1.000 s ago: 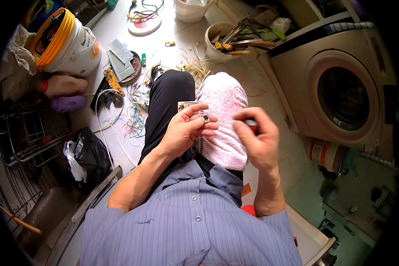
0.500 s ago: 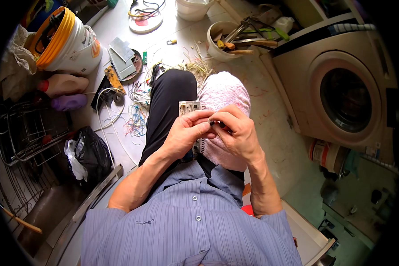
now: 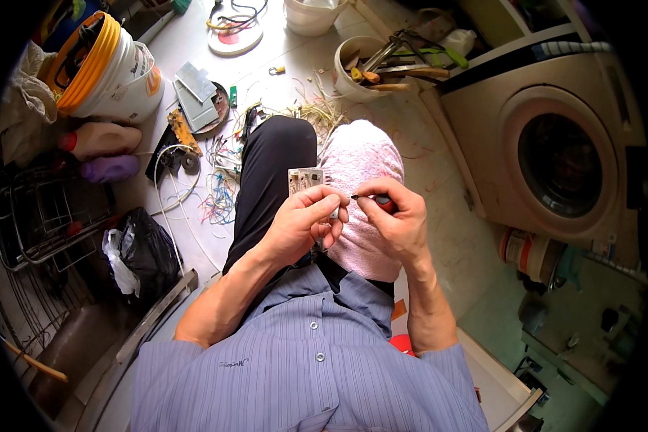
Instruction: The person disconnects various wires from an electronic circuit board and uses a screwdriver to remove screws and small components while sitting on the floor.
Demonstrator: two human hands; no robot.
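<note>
In front of my lap, my left hand (image 3: pixel 311 219) is closed, thumb and forefinger pinched on something too small to make out. Just behind its fingers is a light-coloured circuit board (image 3: pixel 307 177) with small parts on it; its lower portion is covered by the hand. My right hand (image 3: pixel 399 223) closes around a tool with a red-and-black handle (image 3: pixel 386 204), mostly hidden in the palm. A small dark tip (image 3: pixel 354 196) shows at the right thumb and forefinger, close to the left fingertips. A pink towel (image 3: pixel 363 155) covers my right knee, below the hands.
Loose wires (image 3: pixel 223 194) and a metal plate (image 3: pixel 196 93) lie on the floor ahead and left. A white bucket (image 3: pixel 356 79) with tools stands beyond my knees. A washing machine (image 3: pixel 497 173) is to the right, and a black bag (image 3: pixel 150 248) lies left.
My hands have drawn slightly apart, the right one shifting rightward. More of the red-and-black handle and its dark tip now shows. The circuit board stays by the left hand.
</note>
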